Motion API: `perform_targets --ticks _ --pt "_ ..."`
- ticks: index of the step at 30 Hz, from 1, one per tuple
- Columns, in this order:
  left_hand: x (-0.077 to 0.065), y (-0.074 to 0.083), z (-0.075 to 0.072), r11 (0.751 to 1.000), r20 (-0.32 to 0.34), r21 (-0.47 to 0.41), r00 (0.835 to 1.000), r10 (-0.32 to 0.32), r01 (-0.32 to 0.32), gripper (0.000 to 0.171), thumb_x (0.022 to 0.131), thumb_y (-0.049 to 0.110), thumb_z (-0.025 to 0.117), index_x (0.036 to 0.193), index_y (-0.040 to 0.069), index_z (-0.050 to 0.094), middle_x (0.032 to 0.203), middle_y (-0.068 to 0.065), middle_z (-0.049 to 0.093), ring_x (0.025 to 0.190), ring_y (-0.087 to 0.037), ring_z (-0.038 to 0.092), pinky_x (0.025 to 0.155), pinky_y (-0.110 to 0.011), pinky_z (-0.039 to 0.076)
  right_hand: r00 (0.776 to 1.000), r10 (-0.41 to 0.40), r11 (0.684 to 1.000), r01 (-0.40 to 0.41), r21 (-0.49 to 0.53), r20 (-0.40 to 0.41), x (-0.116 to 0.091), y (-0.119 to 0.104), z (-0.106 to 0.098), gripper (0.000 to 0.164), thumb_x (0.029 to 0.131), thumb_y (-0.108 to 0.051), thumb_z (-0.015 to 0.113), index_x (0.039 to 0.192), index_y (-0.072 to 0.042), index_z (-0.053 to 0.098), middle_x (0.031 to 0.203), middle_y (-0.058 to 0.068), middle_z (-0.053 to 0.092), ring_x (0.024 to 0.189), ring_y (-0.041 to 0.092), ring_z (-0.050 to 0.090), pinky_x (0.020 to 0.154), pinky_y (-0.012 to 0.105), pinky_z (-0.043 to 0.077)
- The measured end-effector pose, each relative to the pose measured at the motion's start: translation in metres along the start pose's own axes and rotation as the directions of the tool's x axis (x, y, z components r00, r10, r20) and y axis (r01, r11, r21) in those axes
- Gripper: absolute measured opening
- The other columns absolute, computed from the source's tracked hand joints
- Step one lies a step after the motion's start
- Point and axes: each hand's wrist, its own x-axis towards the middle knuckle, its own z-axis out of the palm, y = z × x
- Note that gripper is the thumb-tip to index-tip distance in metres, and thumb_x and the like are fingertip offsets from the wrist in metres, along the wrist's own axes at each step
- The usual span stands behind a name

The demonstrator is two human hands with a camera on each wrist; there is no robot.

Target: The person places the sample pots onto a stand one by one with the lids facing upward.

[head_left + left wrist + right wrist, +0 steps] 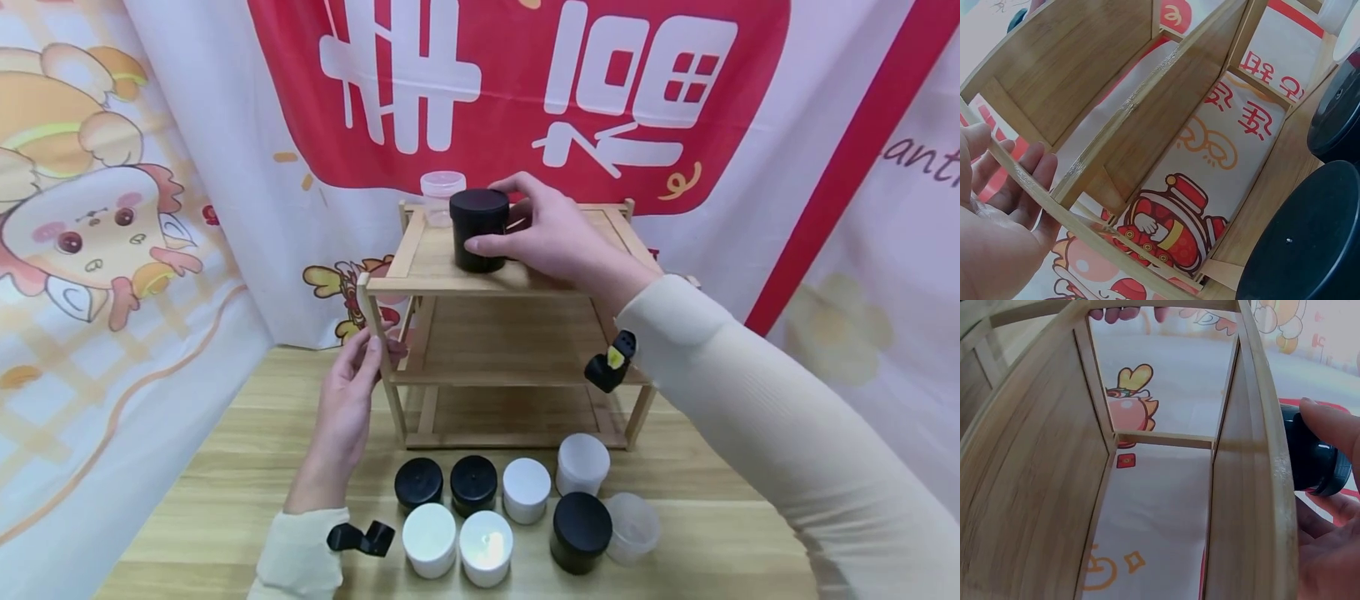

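While the right hand [551, 232] pinches a black jar [477, 233] between its thumb and fingers, the jar sits upright at the top board [426, 260] of a wooden rack [487, 333], just in front of a clear jar [442, 206]. Whether its base touches the board, I cannot tell. The left hand [351, 379] holds the rack's left front post [377, 329], fingers curled behind it. On the bench [281, 442], before the rack, are two black jars [418, 485], a white jar [527, 492] and a frosted jar [582, 467]; nearer stand two more white jars [430, 542], another black jar [581, 533] and a see-through tub [633, 527]. Printed cloth [225, 167] hangs behind.
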Motion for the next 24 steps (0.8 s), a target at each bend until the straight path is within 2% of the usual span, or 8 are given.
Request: perform_targets --ticks 3,9,15,20,24 --pt "0.000 0.001 -0.001 1.000 -0.009 0.002 1.000 -0.005 0.006 0.050 0.116 0.035 0.048 0.160 0.012 0.046 0.138 0.008 0.060 0.137 -0.010 0.051 0.124 -0.029 0.035 1.000 0.005 1.000 -0.006 0.020 0.006 0.006 -0.003 0.003 0.075 0.090 -0.044 0.087 0.152 -0.031 0.048 0.142 0.004 0.063 0.129 0.023 0.058 0.114 0.050 0.047" --pt "0.001 0.000 -0.001 1.000 0.008 -0.009 1.000 0.023 -0.023 0.050 0.116 0.036 0.047 0.159 0.011 0.047 0.131 0.006 0.065 0.134 -0.013 0.055 0.121 -0.028 0.038 0.999 0.032 0.997 -0.033 0.071 0.009 0.012 -0.009 0.007 0.073 0.089 -0.041 0.087 0.151 -0.032 0.048 0.143 0.003 0.061 0.131 0.022 0.057 0.114 0.049 0.048" --pt "0.003 0.002 0.000 0.999 0.000 -0.009 0.999 0.032 -0.032 0.048 0.116 0.037 0.048 0.157 0.012 0.050 0.128 0.010 0.066 0.134 -0.012 0.055 0.121 -0.029 0.037 0.998 0.069 0.991 -0.068 0.116 -0.010 0.017 -0.015 0.012 0.074 0.090 -0.039 0.087 0.153 -0.033 0.047 0.147 0.003 0.060 0.133 0.021 0.056 0.115 0.047 0.048" --pt "0.003 0.000 0.000 0.999 0.010 -0.011 0.999 0.031 -0.031 0.046 0.116 0.038 0.047 0.156 0.015 0.052 0.127 0.007 0.066 0.133 -0.014 0.056 0.125 -0.035 0.035 0.995 0.097 0.988 -0.094 0.125 -0.014 0.021 -0.017 0.015 0.075 0.091 -0.037 0.086 0.154 -0.034 0.046 0.148 0.002 0.058 0.133 0.020 0.055 0.114 0.045 0.048" --pt "0.003 -0.002 0.000 0.999 0.014 -0.020 0.999 0.034 -0.034 0.043 0.116 0.036 0.047 0.153 0.016 0.053 0.123 0.007 0.067 0.130 -0.013 0.059 0.123 -0.033 0.037 0.995 0.097 0.988 -0.095 0.120 -0.009 0.026 -0.016 0.018 0.077 0.092 -0.037 0.086 0.156 -0.034 0.045 0.148 0.003 0.058 0.132 0.020 0.055 0.115 0.045 0.048"
